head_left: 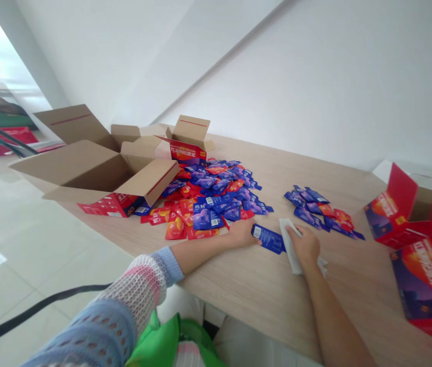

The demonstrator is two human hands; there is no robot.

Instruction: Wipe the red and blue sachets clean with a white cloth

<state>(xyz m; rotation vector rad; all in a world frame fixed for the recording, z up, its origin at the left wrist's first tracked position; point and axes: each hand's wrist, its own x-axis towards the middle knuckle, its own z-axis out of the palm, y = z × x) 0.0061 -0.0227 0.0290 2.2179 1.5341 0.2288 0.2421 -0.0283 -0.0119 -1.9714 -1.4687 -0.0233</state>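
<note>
My left hand (242, 233) rests on the wooden table (261, 290) at the near edge of a big pile of blue and red sachets (210, 196). Its fingers are closed on one end of a blue sachet (269, 238) lying flat between my hands. My right hand (305, 245) is curled over a white packet or paper (292, 247), pressing it to the table and touching the blue sachet's other end. A smaller pile of blue and red sachets (321, 211) lies just beyond my right hand.
An open cardboard carton (97, 171) with spread flaps stands at the table's left end, with a small red box (187, 148) behind the pile. Two open red boxes (403, 211) (430, 278) stand at the right. A white wall runs behind; tiled floor lies to the left.
</note>
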